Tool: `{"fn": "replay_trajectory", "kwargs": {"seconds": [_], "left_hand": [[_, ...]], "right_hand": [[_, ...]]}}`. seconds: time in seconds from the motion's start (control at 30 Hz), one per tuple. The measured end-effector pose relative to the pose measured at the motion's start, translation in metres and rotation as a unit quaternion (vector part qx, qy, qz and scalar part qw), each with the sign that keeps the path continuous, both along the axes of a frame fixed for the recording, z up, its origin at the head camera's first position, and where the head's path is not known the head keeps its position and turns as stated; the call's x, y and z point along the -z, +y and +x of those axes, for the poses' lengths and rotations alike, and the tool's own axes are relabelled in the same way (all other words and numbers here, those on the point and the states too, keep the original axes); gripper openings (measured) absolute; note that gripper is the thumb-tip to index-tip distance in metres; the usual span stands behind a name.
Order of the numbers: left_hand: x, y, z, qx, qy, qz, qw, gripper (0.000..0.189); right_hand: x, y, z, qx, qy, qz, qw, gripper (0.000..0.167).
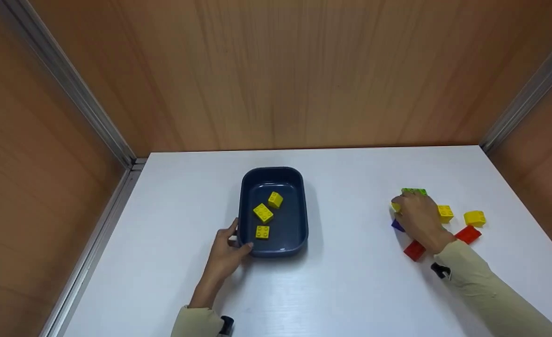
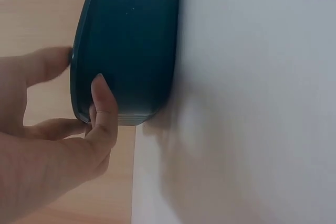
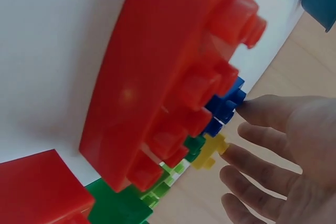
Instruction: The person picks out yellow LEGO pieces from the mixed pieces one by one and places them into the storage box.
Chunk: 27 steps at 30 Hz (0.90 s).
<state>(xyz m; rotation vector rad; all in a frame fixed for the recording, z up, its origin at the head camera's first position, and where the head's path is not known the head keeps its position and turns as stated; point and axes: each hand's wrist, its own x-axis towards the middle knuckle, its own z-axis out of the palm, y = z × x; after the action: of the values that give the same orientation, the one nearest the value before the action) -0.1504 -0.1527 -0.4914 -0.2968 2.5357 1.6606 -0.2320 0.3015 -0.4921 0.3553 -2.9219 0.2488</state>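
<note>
A dark blue tray (image 1: 299, 210) with three yellow bricks in it, one of them square (image 1: 262, 232), stands mid-table. My left hand (image 1: 224, 257) grips its near left corner, thumb at the rim; the left wrist view shows fingers about the tray's wall (image 2: 131, 35). At the right, my right hand (image 1: 418, 217) hovers over a group of toy bricks, fingers apart and bent. Its fingertips are at a yellow brick (image 1: 395, 207), also visible in the right wrist view (image 3: 211, 151), with a blue brick (image 3: 228, 106) near the thumb. Whether they touch is unclear.
Around the right hand lie a light green brick (image 1: 414, 191), two more yellow bricks (image 1: 475, 218) and red bricks (image 1: 415, 251). A dark green brick (image 3: 118, 203) shows in the right wrist view. Wooden panels (image 1: 294, 75) stand behind and beside the white table (image 1: 350, 290).
</note>
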Motion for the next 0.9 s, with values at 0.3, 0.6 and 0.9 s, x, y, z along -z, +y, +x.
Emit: {"fn": "replay_trajectory", "kwargs": {"seconds": [0.3,0.6,0.9], "left_hand": [[0.0006,0.0004,-0.0013,-0.025,0.011,0.048,0.9985,0.066],[0.0002,0.0004,-0.0013,-0.026,0.012,0.069,0.9972,0.065],[0.0023,0.0008,-0.0009,-0.030,0.014,0.062,0.9975,0.066]], "right_hand": [[0.0001,0.0018,-0.0006,0.019,-0.002,-0.005,0.9998,0.026],[-0.0033,0.0015,-0.0001,0.058,-0.027,0.004,0.9980,0.034],[-0.0040,0.0002,-0.0052,0.064,-0.034,0.026,0.9970,0.032]]}}
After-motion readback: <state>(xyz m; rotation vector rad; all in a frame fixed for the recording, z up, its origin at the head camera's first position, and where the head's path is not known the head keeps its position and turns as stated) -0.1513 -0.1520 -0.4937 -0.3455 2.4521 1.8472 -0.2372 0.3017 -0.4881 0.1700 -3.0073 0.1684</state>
